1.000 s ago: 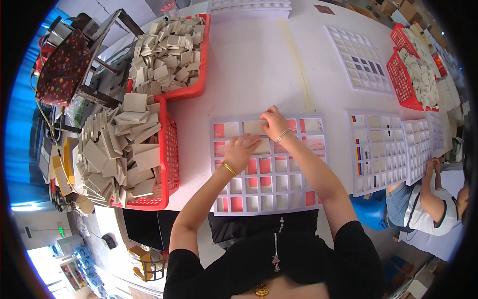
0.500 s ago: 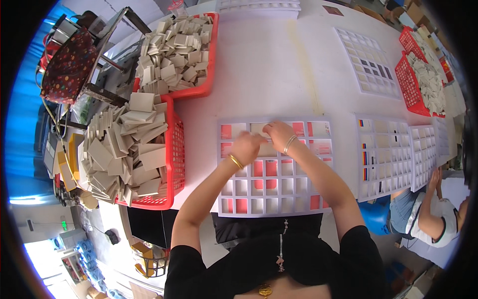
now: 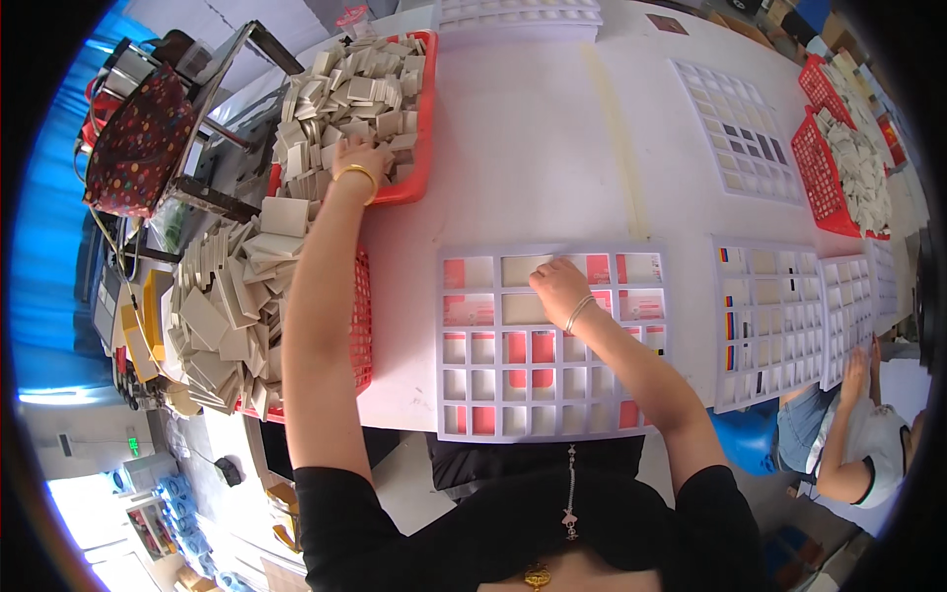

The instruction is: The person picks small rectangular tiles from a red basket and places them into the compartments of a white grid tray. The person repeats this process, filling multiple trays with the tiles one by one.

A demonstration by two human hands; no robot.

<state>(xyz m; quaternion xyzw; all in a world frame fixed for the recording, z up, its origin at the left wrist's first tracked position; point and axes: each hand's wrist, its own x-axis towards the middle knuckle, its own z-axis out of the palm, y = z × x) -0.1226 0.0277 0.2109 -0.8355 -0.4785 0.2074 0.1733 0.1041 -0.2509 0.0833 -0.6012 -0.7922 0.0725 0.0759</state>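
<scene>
My left hand [image 3: 361,164] reaches into the far red basket [image 3: 419,163], its fingers apart over the loose off-white tiles [image 3: 370,89] heaped there. Directly in front of me lies a white compartment tray [image 3: 442,345]. Some of its cells show pink and white pieces, others a plain pale surface. My right hand [image 3: 560,288] rests over the tray's upper middle cells, next to a beige tile [image 3: 520,309]. The fingers of this hand are curled together, and what they hold, if anything, is hidden under them.
At left, a nearer red basket [image 3: 361,326] overflows with larger tiles. More trays [image 3: 764,326] lie at right, one [image 3: 735,128] farther back, and stacked trays [image 3: 518,12] at the far edge. Red baskets [image 3: 817,168] stand at far right. A co-worker [image 3: 853,434] sits at right.
My left hand has left the tray and moved up and left into the far basket of tiles. My right hand stays over the tray's upper cells, its fingers slightly lower.
</scene>
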